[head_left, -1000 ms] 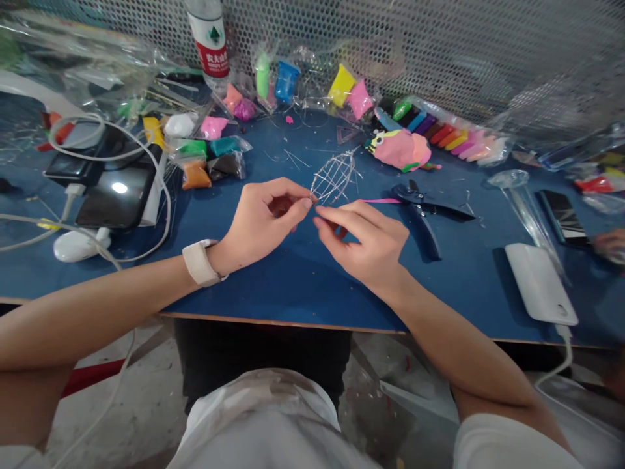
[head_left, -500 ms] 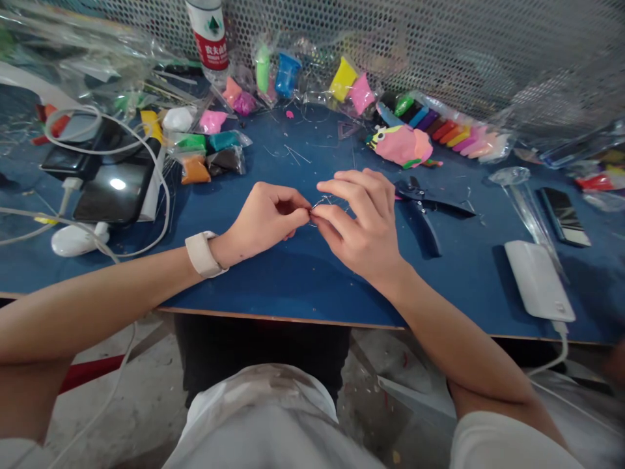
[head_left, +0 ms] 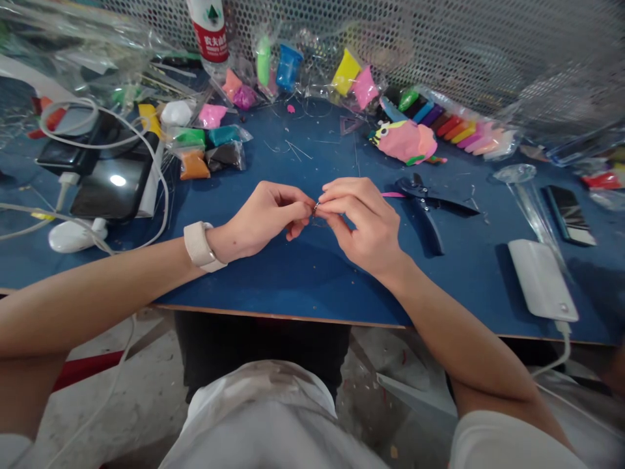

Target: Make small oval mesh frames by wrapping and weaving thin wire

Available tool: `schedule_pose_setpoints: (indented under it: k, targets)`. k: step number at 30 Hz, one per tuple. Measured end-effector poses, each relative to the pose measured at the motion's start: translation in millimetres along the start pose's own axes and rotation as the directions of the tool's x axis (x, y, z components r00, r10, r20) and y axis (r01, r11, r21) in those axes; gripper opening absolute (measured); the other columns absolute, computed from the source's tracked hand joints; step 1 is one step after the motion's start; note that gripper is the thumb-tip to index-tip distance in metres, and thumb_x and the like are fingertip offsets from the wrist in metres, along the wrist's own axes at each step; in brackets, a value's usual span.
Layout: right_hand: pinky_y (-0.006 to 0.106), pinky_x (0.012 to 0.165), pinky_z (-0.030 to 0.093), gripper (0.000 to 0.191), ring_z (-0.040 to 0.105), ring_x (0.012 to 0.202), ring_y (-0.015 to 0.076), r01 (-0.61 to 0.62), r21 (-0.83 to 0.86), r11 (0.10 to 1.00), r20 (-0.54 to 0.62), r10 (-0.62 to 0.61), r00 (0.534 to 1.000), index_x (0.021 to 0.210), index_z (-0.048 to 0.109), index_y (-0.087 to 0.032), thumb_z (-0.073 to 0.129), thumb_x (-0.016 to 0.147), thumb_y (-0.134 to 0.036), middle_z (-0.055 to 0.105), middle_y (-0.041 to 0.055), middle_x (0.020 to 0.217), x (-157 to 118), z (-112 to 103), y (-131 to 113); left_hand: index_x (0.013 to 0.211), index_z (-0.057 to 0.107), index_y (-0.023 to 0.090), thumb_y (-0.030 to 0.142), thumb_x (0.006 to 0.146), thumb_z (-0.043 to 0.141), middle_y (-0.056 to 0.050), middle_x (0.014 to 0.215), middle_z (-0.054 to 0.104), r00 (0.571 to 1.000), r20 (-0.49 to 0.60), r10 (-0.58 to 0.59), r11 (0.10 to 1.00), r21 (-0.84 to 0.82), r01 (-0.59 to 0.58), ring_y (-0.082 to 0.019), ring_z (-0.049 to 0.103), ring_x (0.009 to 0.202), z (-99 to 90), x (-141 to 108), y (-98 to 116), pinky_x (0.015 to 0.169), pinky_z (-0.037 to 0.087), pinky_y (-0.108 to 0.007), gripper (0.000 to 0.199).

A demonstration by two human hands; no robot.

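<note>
My right grip (head_left: 365,228) has curled in; now it and my left grip (head_left: 261,221) pinch the wire (head_left: 316,208) mid-frame, steady from both sides.

Left hand (head_left: 266,218) and right hand (head_left: 366,225) pinching thin wire (head_left: 316,208); pliers (head_left: 424,225) lying to right, pink figure (head_left: 406,141) beyond.

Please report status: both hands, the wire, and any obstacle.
Left hand and right hand pinch the wire together. Wire partly hidden. Pliers apart, to the right; not in the way.
</note>
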State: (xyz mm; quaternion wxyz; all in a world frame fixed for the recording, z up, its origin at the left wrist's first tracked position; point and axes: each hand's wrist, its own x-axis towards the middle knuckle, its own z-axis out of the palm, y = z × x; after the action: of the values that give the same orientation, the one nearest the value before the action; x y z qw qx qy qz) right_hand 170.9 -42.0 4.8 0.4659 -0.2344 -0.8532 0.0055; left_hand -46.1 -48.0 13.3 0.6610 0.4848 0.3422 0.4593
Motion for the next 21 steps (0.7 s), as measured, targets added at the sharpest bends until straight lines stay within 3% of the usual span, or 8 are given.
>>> schedule_pose_setpoints:
  k: [8,21]
  targets:
    - [0.054,0.099,0.073,0.017,0.086,0.115,0.0292,0.139,0.061,0.988,-0.115,-0.131,0.985,0.120,0.078,-0.034,0.075,0.113,-0.018,0.085,0.0006,0.113,0,3,12,0.071,0.079,0.016,0.015,0.068,0.083,0.004,0.059,0.067,0.994,0.056,-0.093,0.991,-0.089,0.098,-0.005,0.055,0.047,4.1,-3,10,0.043,0.039,-0.017,0.005]
    - [0.058,0.102,0.077,0.019,0.090,0.111,0.0290,0.167,0.128,0.978,-0.195,-0.140,0.971,0.121,0.081,-0.037,0.080,0.111,-0.021,0.087,-0.0006,0.113,4,1,7,0.073,0.082,0.017,0.012,0.070,0.081,0.003,0.058,0.070,0.985,0.156,-0.080,0.980,-0.167,0.106,-0.006,0.054,0.044,6.2,-6,12,0.043,0.040,-0.018,0.006]
